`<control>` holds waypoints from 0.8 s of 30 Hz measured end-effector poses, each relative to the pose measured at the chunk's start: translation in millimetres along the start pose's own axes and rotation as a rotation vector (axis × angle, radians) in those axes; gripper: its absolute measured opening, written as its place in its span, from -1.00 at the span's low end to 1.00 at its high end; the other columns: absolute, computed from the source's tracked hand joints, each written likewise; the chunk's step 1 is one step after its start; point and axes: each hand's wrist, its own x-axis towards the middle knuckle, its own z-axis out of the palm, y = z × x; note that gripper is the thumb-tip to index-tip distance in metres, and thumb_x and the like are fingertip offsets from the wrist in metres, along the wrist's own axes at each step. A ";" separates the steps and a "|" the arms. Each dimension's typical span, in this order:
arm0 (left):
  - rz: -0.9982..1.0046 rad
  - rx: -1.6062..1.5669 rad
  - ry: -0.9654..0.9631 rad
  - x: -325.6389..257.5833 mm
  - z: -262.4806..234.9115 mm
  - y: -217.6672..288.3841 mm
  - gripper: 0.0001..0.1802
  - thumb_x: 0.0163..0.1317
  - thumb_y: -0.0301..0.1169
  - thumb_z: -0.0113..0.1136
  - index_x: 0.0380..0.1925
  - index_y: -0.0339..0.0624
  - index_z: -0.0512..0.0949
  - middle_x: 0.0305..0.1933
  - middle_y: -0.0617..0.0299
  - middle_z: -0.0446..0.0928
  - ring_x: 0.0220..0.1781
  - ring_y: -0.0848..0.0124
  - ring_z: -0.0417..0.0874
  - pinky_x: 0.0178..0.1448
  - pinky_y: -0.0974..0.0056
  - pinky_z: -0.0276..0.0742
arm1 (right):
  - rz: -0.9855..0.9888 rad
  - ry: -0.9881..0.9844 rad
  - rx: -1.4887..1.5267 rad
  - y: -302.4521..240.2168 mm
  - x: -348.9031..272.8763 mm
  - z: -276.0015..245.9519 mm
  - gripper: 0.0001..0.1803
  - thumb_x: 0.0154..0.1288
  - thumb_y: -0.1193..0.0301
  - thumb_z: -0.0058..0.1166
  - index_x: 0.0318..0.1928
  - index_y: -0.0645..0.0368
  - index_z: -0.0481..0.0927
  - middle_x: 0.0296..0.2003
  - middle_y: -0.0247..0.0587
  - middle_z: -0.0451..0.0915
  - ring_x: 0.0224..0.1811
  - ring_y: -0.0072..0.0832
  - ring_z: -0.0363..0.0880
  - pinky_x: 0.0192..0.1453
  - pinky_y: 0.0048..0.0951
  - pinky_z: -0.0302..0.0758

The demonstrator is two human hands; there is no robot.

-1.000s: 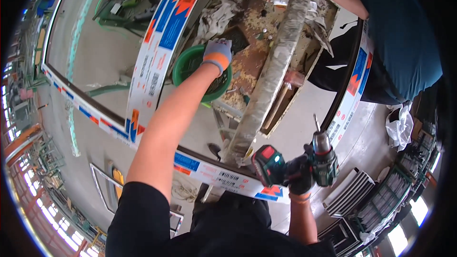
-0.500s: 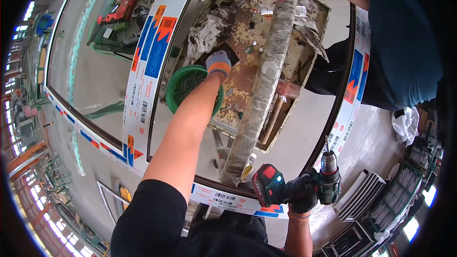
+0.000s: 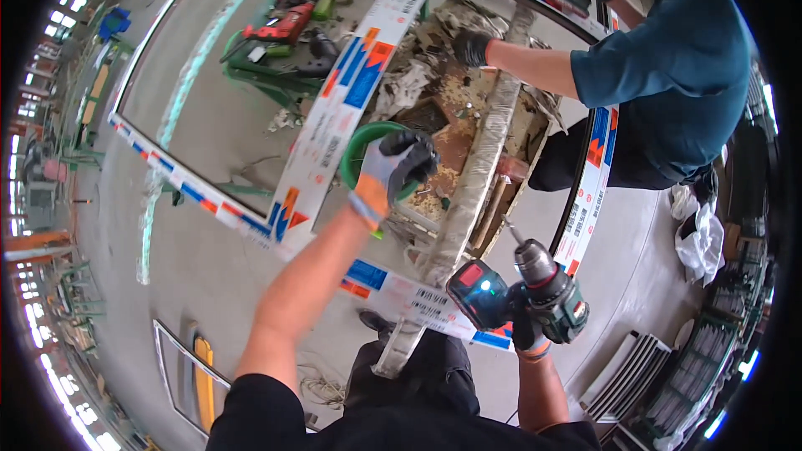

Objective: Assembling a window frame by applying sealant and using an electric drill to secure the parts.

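My right hand (image 3: 526, 327), in a dark glove, grips a green and black cordless drill (image 3: 558, 305), its bit pointing up and away over the near right part of the frame. Above the right rim of a green bowl (image 3: 352, 149) is my left hand (image 3: 394, 165), in a grey glove with black fingertips and an orange cuff. Its fingers are curled together; whatever they hold is too small or hidden to tell. Under both hands lies a large window frame (image 3: 334, 125) covered in white, blue and orange printed film. A film-wrapped bar (image 3: 478, 163) passes beneath it.
Opposite on the right, a person in a teal shirt (image 3: 668, 75) holds a red and dark drill (image 3: 570, 0) and reaches a gloved hand (image 3: 473, 48) over a littered worktable (image 3: 455, 88). A red power tool (image 3: 286, 27) lies on a green stand. White louvred panels (image 3: 628, 372) lie at right.
My left hand has drawn back from the table beyond the bowl to above its rim. The drill in my right hand has tilted. The other person has leaned in, stretching out an arm.
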 end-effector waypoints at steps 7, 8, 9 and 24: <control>0.119 -0.283 0.091 -253.6 -16.6 68.9 -0.71 0.33 -0.19 0.16 -0.22 -0.23 0.49 -0.32 0.11 0.57 -0.37 0.37 0.62 -0.29 0.32 0.56 | -0.467 -0.173 -0.539 -110.0 -81.6 117.0 -0.63 0.17 0.35 0.22 0.00 0.14 0.56 -0.20 -0.33 0.59 -0.12 -0.38 0.55 0.00 -0.33 0.46; 0.148 -0.280 0.092 -283.2 -19.7 78.1 -0.71 0.33 -0.20 0.15 -0.21 -0.23 0.49 -0.31 0.10 0.58 -0.37 0.36 0.62 -0.30 0.31 0.57 | -0.526 -0.134 -0.374 -105.7 -98.6 130.1 -0.64 0.15 0.35 0.23 -0.02 0.13 0.58 -0.21 -0.31 0.60 -0.12 -0.35 0.56 0.01 -0.33 0.46; 0.146 -0.261 0.122 -312.0 -21.2 88.3 -0.72 0.33 -0.22 0.16 -0.19 -0.23 0.50 -0.32 0.10 0.59 -0.37 0.36 0.63 -0.32 0.32 0.57 | -0.657 -0.143 -0.451 -98.7 -115.3 137.5 -0.58 0.13 0.34 0.24 0.03 0.12 0.57 -0.11 -0.26 0.60 -0.03 -0.28 0.56 0.09 -0.31 0.45; 0.227 -0.208 0.305 -434.9 -58.8 114.1 -0.71 0.34 -0.21 0.13 -0.29 -0.26 0.51 -0.40 0.14 0.61 -0.44 0.39 0.64 -0.34 0.33 0.58 | -0.929 -0.075 -0.620 -103.6 -215.3 216.1 -0.68 -0.02 0.30 0.37 -0.19 -0.02 0.66 -0.30 -0.29 0.60 -0.31 -0.27 0.63 -0.29 -0.34 0.55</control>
